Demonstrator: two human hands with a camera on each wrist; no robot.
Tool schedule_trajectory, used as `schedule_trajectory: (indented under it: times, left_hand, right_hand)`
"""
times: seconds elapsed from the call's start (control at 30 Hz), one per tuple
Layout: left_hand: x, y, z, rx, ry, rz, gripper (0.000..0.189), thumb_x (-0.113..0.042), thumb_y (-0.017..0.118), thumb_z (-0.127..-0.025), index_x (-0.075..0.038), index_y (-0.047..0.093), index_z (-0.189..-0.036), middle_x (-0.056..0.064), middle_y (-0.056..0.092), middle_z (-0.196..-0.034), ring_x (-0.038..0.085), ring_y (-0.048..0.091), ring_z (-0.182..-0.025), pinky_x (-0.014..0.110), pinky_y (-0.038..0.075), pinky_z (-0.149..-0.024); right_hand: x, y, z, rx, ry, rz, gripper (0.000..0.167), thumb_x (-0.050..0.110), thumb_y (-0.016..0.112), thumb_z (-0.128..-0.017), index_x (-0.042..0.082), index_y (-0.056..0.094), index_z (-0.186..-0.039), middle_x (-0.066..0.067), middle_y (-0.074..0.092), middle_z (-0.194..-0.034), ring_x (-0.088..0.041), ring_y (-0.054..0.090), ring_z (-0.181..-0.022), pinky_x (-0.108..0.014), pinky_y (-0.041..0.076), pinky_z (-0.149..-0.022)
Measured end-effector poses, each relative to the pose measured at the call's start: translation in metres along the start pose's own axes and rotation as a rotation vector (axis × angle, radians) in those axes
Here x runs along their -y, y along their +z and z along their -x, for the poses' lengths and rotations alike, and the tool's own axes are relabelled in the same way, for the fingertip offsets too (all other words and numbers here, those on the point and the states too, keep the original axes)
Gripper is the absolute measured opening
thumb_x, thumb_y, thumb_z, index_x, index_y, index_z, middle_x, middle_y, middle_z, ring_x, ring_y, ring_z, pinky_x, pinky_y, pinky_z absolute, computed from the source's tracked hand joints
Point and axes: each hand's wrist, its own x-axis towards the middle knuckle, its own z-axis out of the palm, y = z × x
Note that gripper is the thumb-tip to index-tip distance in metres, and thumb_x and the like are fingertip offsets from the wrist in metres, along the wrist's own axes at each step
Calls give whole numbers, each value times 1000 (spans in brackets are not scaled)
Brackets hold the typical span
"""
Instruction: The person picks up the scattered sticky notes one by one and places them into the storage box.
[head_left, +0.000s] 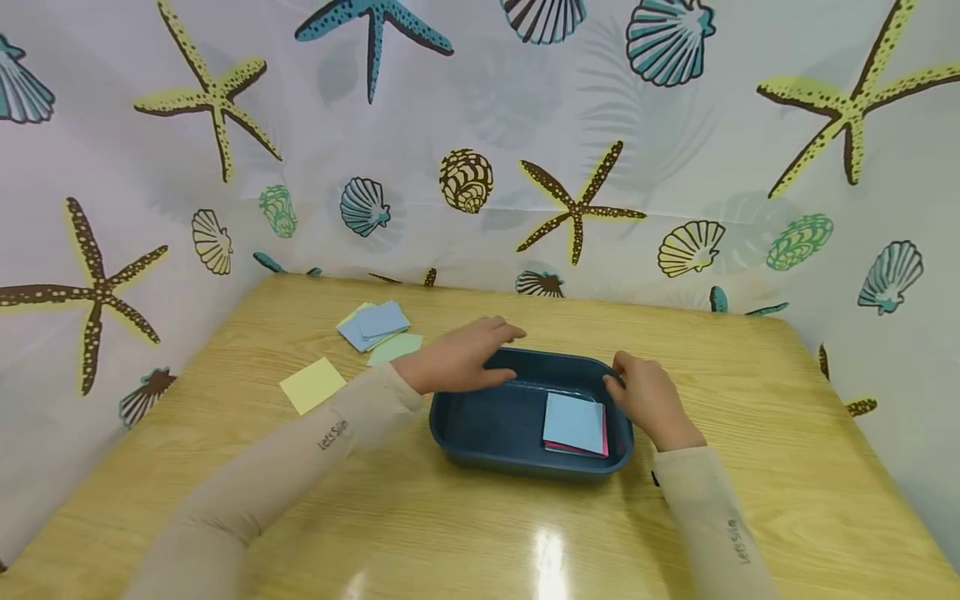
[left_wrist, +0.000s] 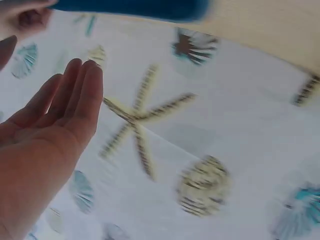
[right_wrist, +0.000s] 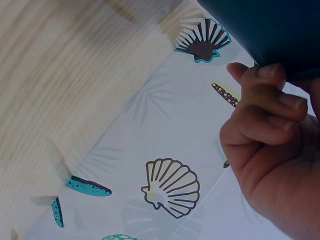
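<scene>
The dark blue bin [head_left: 487,421] is just left of the right hand [head_left: 651,398], whose curled fingers and thumb pinch its rim at that end. Inside it, left of this grip, lies a stack of square notes [head_left: 573,421], light blue on top. Farther left, the left hand [head_left: 459,358] hangs over the bin's edge, thumb spread wide from straight fingers, holding nothing. Left of both hands, a yellow note [head_left: 313,386] lies on the wooden table [head_left: 765,392].

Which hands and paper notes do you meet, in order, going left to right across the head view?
Lone yellow note, blue-topped pile, left hand, notes in the tray, right hand.
</scene>
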Motion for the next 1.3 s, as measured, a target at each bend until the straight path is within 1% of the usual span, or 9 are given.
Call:
schedule_trajectory:
  times: [0.17, 0.23, 0.3, 0.37, 0.47, 0.63, 0.77, 0.9, 1.3]
  left_hand:
    - [61, -3, 25, -178, -153, 50, 47, -12, 65, -92, 5, 49, -133, 20, 56, -123, 32, 54, -114, 44, 43, -97]
    - [89, -1, 32, -223, -216, 59, 46, -7, 64, -91, 8, 49, -132, 23, 56, -123, 35, 54, -114, 46, 42, -97]
    - [117, 0, 37, -230, -279, 56, 47, -5, 63, -91, 10, 47, -132, 25, 56, -124, 39, 53, -115, 49, 41, -98]
    - [142, 4, 38, -208, -348, 44, 48, -5, 61, -91, 11, 45, -134, 28, 53, -127, 42, 50, -117, 52, 39, -99]
    - [175, 10, 37, -113, -455, 28, 56, -12, 61, -92, 10, 39, -139, 29, 47, -136, 45, 43, -125, 59, 31, -103]
    - [213, 20, 29, 45, -563, 24, 74, -25, 66, -89, 6, 29, -145, 29, 34, -146, 48, 30, -134, 66, 20, -105]
    - [231, 26, 26, 101, -611, 20, 81, -32, 68, -87, 4, 26, -147, 31, 32, -146, 47, 29, -134, 68, 20, -104]
    - [240, 30, 25, 103, -629, 24, 82, -33, 68, -86, 4, 28, -146, 31, 34, -145, 46, 32, -132, 68, 22, -102]
    - [233, 33, 28, 11, -625, -63, 78, -40, 66, -85, 4, 35, -142, 33, 46, -130, 48, 44, -115, 62, 37, -93]
  right_hand:
    - [-4, 0, 2, -7, -13, 7, 16, 5, 65, -89, 2, 52, -79, -5, 47, -60, -18, 42, -54, -32, 34, -50]
    - [-4, 1, 2, -14, -21, 9, 16, 5, 65, -89, 2, 52, -79, -5, 47, -60, -18, 42, -54, -32, 34, -50]
    - [-4, 2, 2, -20, -24, 10, 16, 5, 65, -89, 2, 52, -79, -5, 47, -60, -18, 42, -54, -31, 34, -50]
    - [-4, 3, 1, -20, -24, 12, 16, 5, 65, -88, 2, 53, -80, -5, 48, -60, -18, 42, -54, -31, 34, -50]
    - [-4, 3, 1, -13, -15, 11, 15, 5, 65, -89, 2, 53, -80, -5, 49, -61, -18, 43, -55, -31, 35, -50]
    - [-4, 2, 1, -19, -7, 12, 14, 5, 66, -88, 1, 54, -80, -6, 51, -63, -18, 44, -55, -32, 36, -50]
    - [-4, 1, 1, -18, -6, 7, 14, 5, 65, -88, 1, 54, -81, -6, 51, -62, -18, 44, -55, -32, 36, -50]
    - [-5, 2, 1, -8, -2, 2, 14, 6, 65, -89, 2, 54, -82, -4, 48, -61, -17, 43, -54, -30, 34, -49]
    - [-8, 3, 1, -13, 5, 25, 13, 7, 65, -89, 1, 54, -84, -6, 51, -62, -17, 43, -54, -31, 36, -49]
